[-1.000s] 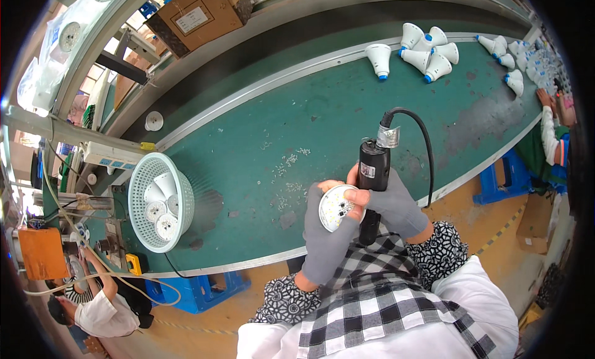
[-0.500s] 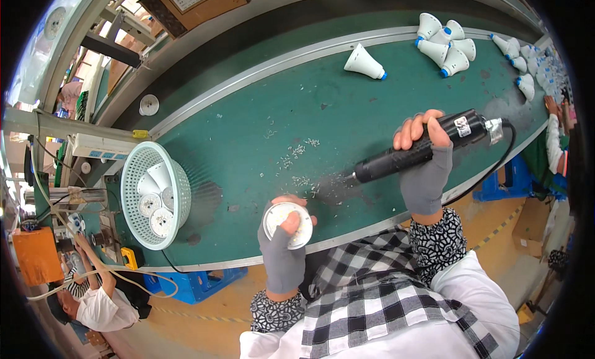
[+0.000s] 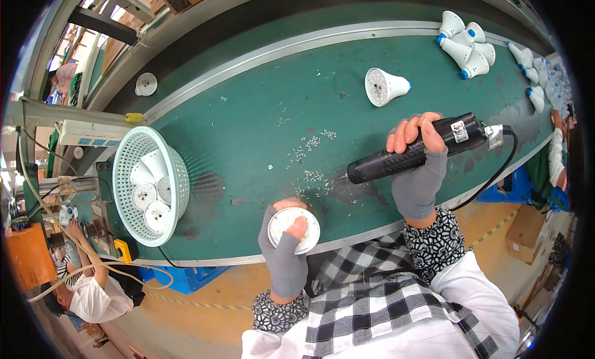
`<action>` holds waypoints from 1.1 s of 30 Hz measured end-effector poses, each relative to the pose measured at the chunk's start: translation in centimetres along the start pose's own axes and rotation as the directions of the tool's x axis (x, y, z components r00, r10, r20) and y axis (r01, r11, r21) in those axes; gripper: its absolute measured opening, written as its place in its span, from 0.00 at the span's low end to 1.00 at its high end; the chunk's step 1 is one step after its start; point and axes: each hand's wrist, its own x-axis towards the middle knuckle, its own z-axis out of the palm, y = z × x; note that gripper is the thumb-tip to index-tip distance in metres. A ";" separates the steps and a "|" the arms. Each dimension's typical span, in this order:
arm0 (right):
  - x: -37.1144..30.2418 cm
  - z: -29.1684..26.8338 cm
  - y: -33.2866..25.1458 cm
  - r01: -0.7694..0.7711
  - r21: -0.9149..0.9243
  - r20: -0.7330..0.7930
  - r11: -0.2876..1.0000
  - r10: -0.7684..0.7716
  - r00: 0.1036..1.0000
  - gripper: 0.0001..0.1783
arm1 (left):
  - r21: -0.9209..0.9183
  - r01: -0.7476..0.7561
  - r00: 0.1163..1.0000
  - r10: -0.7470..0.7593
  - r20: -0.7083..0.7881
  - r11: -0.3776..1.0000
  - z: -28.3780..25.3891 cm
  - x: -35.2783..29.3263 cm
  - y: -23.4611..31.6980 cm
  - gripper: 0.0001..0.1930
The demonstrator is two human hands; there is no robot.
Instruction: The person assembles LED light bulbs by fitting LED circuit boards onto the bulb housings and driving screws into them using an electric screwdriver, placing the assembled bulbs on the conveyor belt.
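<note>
Screwdriver [image 3: 416,153] lower in gripping right hand [image 3: 419,167], bulb housing [image 3: 294,229] still clasped in left hand [image 3: 284,250].

Grey fingerless gloves on left hand [image 3: 284,253] and right hand [image 3: 416,167], black electric screwdriver [image 3: 414,153], white bulb housing [image 3: 294,230], dark green belt [image 3: 260,123], pale mint basket [image 3: 150,184], black-and-white patterned cuffs [image 3: 434,244], black-and-white checked apron [image 3: 372,309].

A factory assembly line: a green conveyor belt [image 3: 248,123] carries white bulb housings [image 3: 468,46].
</note>
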 end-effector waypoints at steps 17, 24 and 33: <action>0.0 -0.5 -4.2 0.030 0.170 0.003 0.985 -0.031 1.000 0.09 | 0.428 -0.240 0.858 -0.015 0.513 0.872 0.2 0.2 1.2 0.20; -0.2 -1.9 -7.3 0.024 0.321 0.300 0.947 -0.125 0.946 0.14 | 0.216 0.052 0.788 -0.173 0.591 0.975 1.4 -0.1 1.5 0.26; -0.7 -1.9 -7.8 0.036 0.301 0.245 0.953 -0.114 0.963 0.14 | 0.312 -0.105 0.780 -0.116 0.615 0.944 2.6 -0.8 1.7 0.25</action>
